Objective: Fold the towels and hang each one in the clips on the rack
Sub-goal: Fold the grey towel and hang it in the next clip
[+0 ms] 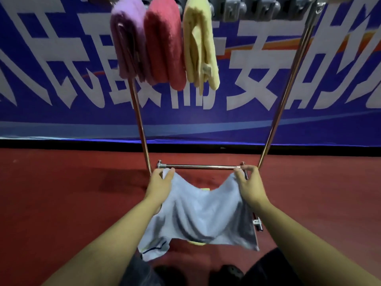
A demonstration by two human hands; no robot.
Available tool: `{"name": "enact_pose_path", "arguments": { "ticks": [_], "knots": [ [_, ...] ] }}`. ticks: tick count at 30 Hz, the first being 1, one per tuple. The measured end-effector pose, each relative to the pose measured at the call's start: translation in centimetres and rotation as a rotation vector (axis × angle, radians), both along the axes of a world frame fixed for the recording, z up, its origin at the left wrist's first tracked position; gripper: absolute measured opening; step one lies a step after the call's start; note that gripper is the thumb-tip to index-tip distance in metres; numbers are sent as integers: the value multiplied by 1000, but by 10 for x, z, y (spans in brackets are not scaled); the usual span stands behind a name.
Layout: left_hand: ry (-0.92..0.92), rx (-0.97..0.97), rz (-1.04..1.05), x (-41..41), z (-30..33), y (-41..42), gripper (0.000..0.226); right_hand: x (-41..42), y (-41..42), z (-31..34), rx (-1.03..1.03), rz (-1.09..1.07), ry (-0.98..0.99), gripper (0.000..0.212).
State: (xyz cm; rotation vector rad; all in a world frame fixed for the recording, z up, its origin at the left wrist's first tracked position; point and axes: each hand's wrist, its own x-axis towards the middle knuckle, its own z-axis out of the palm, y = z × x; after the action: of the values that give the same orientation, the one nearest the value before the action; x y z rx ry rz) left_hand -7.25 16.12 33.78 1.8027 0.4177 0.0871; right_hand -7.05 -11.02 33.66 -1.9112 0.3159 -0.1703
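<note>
Below, pale blue towel [198,215] sagging between hands, left hand [159,185] and right hand [250,185] apparently pinching its corners.

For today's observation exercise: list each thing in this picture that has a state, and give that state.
Purple towel: folded, hanging from the rack.
Red towel: folded, hanging.
Yellow towel: folded, hanging.
Light blue towel: unfolded, held stretched.
Left hand: pinching one corner.
Right hand: pinching the other corner.

Red floor [61,203] below a blue lettered banner [61,112].
</note>
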Motion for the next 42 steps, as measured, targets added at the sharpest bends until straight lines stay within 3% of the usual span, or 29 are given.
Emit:
{"name": "enact_pose_path", "arguments": {
  "ticks": [5,9,13,16,20,26,29,32,35,38,42],
  "knots": [
    [53,-163,-22,3,-26,-25,30,10,25,-6,72,214,-13,7],
    [39,-207,-52,11,-19,-38,31,8,41,-3,64,358,105,39],
    [-5,-167,-127,13,-13,-51,30,3,53,6,92,494,246,38],
    [22,-231,-145,15,-11,-56,34,5,53,12,92,474,179,24],
    [104,-492,-152,13,3,-63,37,9,47,12,148,344,112,27],
    [85,-289,-426,1,-2,-71,59,13,42,14,507,189,124,43],
    [1,-299,-425,-1,-2,-76,74,12,43,17,571,189,137,36],
    [-69,-277,-375,-1,0,-77,62,12,44,25,734,196,128,21],
    [-85,-277,-258,-2,2,-80,37,9,46,26,773,288,116,43],
    [-85,-311,-179,0,-1,-76,21,9,52,19,640,399,92,70],
    [-55,-414,-99,0,-2,-74,21,5,60,15,552,385,66,88]
  ]
}}
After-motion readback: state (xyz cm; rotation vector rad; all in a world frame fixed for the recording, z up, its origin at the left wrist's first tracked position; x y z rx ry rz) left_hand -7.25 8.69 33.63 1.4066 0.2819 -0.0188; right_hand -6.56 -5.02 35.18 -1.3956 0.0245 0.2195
